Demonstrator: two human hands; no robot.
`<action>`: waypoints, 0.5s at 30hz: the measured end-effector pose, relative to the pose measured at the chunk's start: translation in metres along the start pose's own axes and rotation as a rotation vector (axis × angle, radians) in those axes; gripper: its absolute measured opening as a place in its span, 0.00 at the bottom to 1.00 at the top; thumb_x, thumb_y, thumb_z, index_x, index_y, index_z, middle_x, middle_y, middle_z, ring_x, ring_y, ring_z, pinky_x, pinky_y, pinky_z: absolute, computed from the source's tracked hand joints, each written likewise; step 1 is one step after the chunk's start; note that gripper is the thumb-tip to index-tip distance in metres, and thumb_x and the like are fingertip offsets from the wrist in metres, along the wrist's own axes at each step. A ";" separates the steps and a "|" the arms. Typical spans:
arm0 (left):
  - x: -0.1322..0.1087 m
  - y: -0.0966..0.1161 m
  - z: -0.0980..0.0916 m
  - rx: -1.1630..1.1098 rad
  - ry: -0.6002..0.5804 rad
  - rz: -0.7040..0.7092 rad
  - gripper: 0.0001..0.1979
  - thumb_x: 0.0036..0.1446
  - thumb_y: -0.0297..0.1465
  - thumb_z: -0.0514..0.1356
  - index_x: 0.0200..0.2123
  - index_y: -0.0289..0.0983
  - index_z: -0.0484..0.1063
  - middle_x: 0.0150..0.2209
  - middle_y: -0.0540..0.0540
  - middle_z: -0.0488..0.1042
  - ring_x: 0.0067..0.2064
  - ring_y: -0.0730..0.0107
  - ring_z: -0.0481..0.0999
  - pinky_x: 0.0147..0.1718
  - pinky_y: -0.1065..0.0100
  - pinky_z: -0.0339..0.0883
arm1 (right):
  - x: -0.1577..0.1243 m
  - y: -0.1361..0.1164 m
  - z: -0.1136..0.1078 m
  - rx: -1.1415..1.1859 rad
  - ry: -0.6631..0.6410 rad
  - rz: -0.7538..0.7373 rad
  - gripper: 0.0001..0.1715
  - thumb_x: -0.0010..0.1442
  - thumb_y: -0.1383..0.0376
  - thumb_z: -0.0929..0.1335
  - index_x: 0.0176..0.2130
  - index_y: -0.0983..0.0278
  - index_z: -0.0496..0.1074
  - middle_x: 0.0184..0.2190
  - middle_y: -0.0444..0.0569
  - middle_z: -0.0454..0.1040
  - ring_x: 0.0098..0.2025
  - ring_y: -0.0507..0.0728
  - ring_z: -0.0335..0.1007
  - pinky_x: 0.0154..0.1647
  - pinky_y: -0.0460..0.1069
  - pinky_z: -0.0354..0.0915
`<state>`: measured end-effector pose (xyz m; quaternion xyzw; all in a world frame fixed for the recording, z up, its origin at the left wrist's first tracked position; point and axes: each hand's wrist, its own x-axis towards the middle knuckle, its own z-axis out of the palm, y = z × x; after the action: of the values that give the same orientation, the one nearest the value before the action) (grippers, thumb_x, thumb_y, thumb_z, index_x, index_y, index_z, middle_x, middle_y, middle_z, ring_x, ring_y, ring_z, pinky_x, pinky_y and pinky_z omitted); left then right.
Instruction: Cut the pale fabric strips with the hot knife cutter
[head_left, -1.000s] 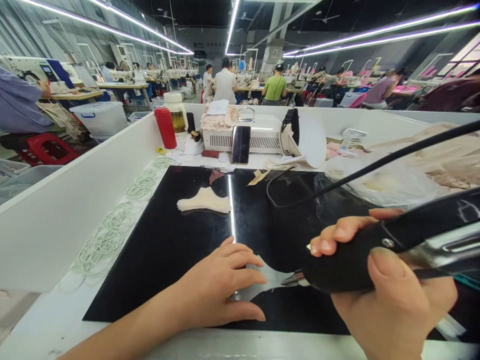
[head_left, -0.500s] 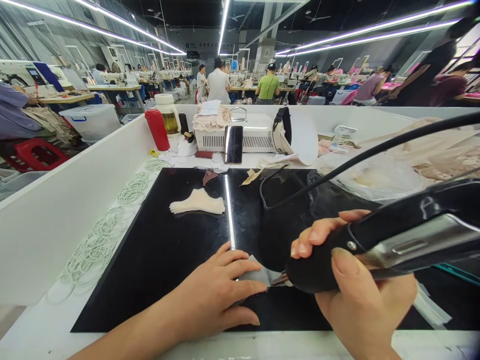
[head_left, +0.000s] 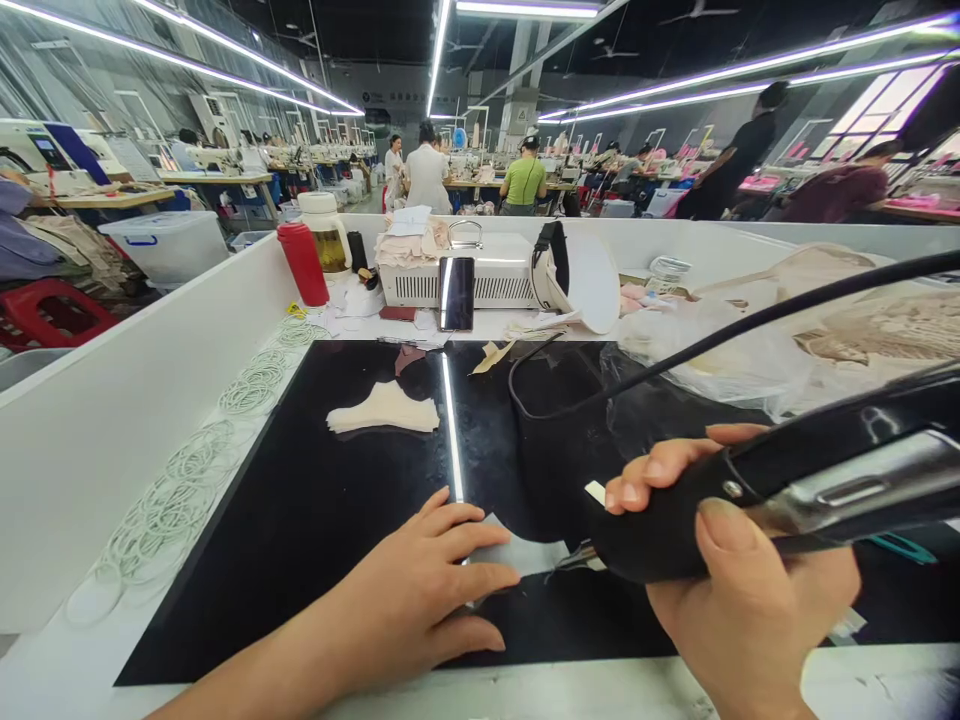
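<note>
My left hand (head_left: 442, 580) lies flat with its fingers spread over a small grey fabric piece (head_left: 529, 555), pressing it against a black mat (head_left: 300, 540). Wrapped round the black body of what looks like corded electric scissors (head_left: 675, 530) is my right hand (head_left: 757, 590), its thumb beside the silver lever. The metal tip points left and meets the fabric's right end. A small pale strip (head_left: 595, 492) lies just beyond my right fingers. Farther back on the mat is a stack of cream fabric pieces (head_left: 384, 408).
Looped pale cords (head_left: 176, 480) line the left side. A red bottle (head_left: 303, 264), a phone (head_left: 456, 294) and a white vented box (head_left: 495, 270) stand at the back. The black cable (head_left: 750, 325) arches across the right, before plastic-bagged fabric (head_left: 720, 350). A low white wall (head_left: 150, 400) borders the table.
The scissors' tip and my right hand have shifted slightly right, and more of the grey fabric shows. The pale strip beyond my right fingers has come into view. The camera view has shifted slightly.
</note>
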<state>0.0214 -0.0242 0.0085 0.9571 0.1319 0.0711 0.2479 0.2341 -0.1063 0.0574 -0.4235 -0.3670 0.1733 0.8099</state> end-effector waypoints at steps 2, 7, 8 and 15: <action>0.000 0.000 -0.001 0.014 -0.010 0.000 0.22 0.67 0.43 0.64 0.62 0.49 0.71 0.66 0.50 0.68 0.69 0.51 0.63 0.70 0.37 0.47 | -0.001 0.000 0.000 -0.012 -0.007 -0.005 0.23 0.53 0.58 0.80 0.46 0.57 0.73 0.29 0.41 0.75 0.26 0.54 0.72 0.28 0.51 0.75; 0.002 0.001 -0.003 0.035 -0.028 -0.003 0.21 0.66 0.41 0.65 0.61 0.47 0.73 0.66 0.48 0.69 0.69 0.50 0.63 0.69 0.36 0.49 | -0.001 0.001 0.000 -0.019 -0.027 -0.005 0.21 0.56 0.59 0.79 0.47 0.57 0.73 0.31 0.41 0.76 0.27 0.54 0.73 0.30 0.52 0.75; 0.002 0.001 -0.004 0.036 -0.030 -0.002 0.21 0.66 0.41 0.65 0.61 0.46 0.73 0.66 0.48 0.70 0.69 0.50 0.64 0.69 0.35 0.49 | -0.001 0.002 0.000 -0.012 -0.026 -0.009 0.21 0.56 0.58 0.79 0.47 0.57 0.73 0.30 0.41 0.75 0.27 0.54 0.73 0.30 0.52 0.75; 0.000 0.001 -0.004 0.021 -0.023 0.004 0.21 0.66 0.39 0.66 0.60 0.46 0.73 0.65 0.46 0.70 0.68 0.49 0.65 0.68 0.34 0.49 | -0.002 0.004 -0.002 -0.025 -0.024 -0.020 0.21 0.57 0.58 0.79 0.48 0.56 0.73 0.31 0.41 0.75 0.28 0.54 0.72 0.31 0.52 0.74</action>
<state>0.0211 -0.0226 0.0126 0.9607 0.1281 0.0594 0.2391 0.2341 -0.1064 0.0522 -0.4278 -0.3830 0.1659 0.8017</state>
